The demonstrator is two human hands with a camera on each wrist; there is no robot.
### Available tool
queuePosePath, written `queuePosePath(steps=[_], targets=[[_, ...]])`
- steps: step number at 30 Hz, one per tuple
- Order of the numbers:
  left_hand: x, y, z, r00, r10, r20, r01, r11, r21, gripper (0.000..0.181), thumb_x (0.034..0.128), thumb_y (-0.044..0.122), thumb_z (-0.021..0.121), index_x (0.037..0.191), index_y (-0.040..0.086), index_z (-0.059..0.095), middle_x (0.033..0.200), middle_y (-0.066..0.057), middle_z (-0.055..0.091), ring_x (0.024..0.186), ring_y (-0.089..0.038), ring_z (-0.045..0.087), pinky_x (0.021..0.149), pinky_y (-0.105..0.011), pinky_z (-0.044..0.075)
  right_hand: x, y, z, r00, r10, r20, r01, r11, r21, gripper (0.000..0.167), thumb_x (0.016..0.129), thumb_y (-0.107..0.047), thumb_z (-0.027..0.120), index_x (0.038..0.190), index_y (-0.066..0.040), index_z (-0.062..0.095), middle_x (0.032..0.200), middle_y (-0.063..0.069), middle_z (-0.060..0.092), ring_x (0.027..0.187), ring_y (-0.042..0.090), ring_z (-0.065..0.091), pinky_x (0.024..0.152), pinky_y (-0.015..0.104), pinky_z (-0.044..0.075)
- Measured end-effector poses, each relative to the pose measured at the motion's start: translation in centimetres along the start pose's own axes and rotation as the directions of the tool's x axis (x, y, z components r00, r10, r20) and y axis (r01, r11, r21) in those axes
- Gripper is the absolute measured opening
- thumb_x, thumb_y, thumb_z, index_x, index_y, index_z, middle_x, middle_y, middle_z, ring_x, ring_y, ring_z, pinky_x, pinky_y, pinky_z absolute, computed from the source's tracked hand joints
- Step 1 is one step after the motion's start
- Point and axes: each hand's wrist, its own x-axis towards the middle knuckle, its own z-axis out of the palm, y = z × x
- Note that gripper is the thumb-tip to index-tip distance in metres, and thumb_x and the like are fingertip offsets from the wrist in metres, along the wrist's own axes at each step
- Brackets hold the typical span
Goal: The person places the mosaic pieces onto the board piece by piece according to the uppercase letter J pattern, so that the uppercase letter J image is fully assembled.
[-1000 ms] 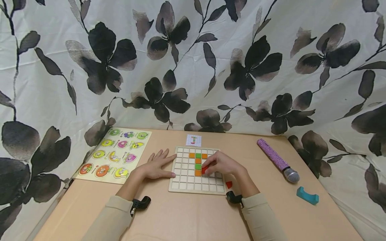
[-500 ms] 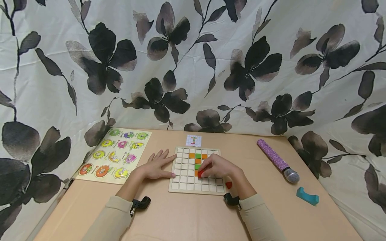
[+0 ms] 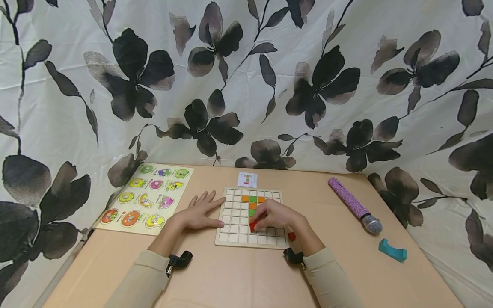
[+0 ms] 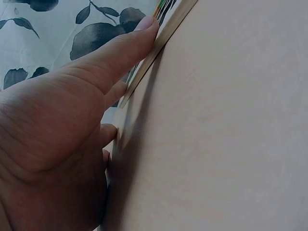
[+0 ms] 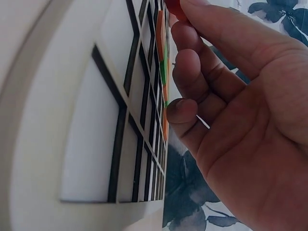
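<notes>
A white grid board [image 3: 236, 239] lies on the table, with orange and green square tiles [image 3: 253, 199] set in a T-like pattern in its cells. My right hand [image 3: 278, 215] pinches a small red tile [image 3: 252, 226] between thumb and fingers, low in the column beneath the green and orange ones. In the right wrist view the red tile [image 5: 175, 7] shows only partly, at the top edge. My left hand [image 3: 197, 212] lies with spread fingers at the board's left edge, thumb and forefinger touching it. The left wrist view shows the thumb [image 4: 120, 50] against the board's rim.
A small pattern card [image 3: 247, 179] lies behind the board. Another red piece [image 3: 292, 236] sits by its right edge. A fruit sticker sheet [image 3: 148, 199] is at left; a glittery purple microphone [image 3: 352, 203] and a blue curved block [image 3: 393, 250] are at right.
My right hand has moved left and slightly toward me over the board, carrying the red tile to below the column of tiles. The left hand has stayed in place.
</notes>
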Motion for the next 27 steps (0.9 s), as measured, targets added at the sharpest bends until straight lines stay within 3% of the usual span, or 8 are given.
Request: queuePosePath(steps=[12,27], targets=[[0.06,-0.10,0.05,1.000,-0.001,-0.001,0.001,1.000,0.001,0.093,0.0876,0.064,0.073,0.164,0.027,0.035,0.175,-0.021,0.007,0.161,-0.046,-0.004,0.125,-0.068,-0.007,0.31,-0.02,0.44,0.999,0.021,0.031,-0.023,0.999,0.039,0.015,0.086,-0.009,0.085,0.101,-0.014,0.084,0.088,-0.007,0.078,0.069,0.005,0.058,0.063,0.019,0.049],[-0.02,0.18,-0.08,1.000,-0.002,0.004,0.002,1.000,0.004,0.092,0.0888,0.062,0.073,0.164,0.027,0.034,0.175,-0.021,0.007,0.161,-0.046,-0.003,0.125,-0.068,-0.007,0.39,-0.02,0.84,0.996,0.086,0.016,-0.086,0.996,0.034,0.015,0.085,-0.012,0.087,0.099,-0.018,0.082,0.084,-0.006,0.072,0.076,0.011,0.057,0.066,0.021,0.048]])
